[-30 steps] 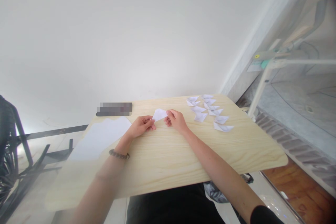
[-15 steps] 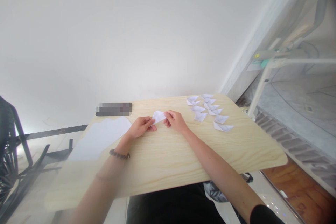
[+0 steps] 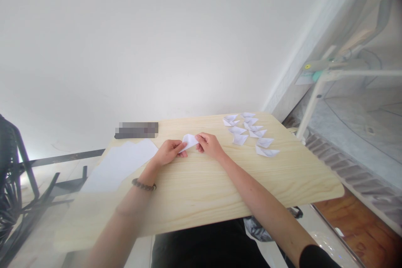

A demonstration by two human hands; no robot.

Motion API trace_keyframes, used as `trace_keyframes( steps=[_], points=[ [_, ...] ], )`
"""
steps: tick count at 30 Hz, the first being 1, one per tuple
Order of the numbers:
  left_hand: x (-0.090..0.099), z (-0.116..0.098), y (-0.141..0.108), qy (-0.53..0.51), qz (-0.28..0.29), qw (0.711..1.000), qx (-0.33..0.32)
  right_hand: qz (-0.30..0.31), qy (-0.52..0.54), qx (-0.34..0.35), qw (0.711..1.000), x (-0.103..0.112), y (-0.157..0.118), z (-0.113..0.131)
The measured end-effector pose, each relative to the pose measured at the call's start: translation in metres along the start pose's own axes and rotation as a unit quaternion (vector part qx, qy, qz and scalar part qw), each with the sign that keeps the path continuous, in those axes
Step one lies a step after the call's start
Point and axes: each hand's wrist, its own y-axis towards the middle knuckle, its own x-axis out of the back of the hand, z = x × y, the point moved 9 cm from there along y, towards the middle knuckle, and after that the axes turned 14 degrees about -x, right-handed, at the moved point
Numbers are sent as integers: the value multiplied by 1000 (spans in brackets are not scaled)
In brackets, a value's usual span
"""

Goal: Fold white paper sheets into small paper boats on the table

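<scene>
A small folded white paper is held just over the middle of the wooden table. My left hand pinches its left end between thumb and fingers. On the other side, my right hand grips the right end, fingers curled. Several folded paper boats stand in rows to the right of my right hand. White paper sheets lie overlapping on the left, beside my left hand.
A dark blurred-out object lies at the table's back left, near the white wall. A black chair frame stands at the left. White metal tubing rises beyond the right edge.
The folded paper has changed shape slightly between my fingers, its top looking rounder. My right hand has shifted a little to the left.
</scene>
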Motion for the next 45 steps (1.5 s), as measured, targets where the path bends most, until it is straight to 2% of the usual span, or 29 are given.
trace_keyframes(
  steps=[5, 10, 18, 21, 28, 36, 45],
  points=[
    [-1, 0, 0, -4, 6, 1000, 4, -7, -22, 8, 1000, 1, -1, 1],
    [1, 3, -1, 17, -17, 1000, 8, -5, 2, -6, 1000, 1, -1, 1],
    [0, 1, 0, 43, 7, 999, -8, 16, -21, 13, 1000, -3, -2, 3],
    [1, 1, -1, 60, 0, 998, -3, 17, -27, 7, 999, -2, -2, 4],
    [0, -5, 1, 63, -16, 998, -19, 63, -40, 33, 997, -11, -7, 11],
    [1, -2, 1, 54, -3, 998, -11, 52, -66, 30, 996, -11, -8, 11],
    [2, -4, 2, 30, -30, 999, -21, 45, -92, 39, 994, -12, -8, 12]
  ],
)
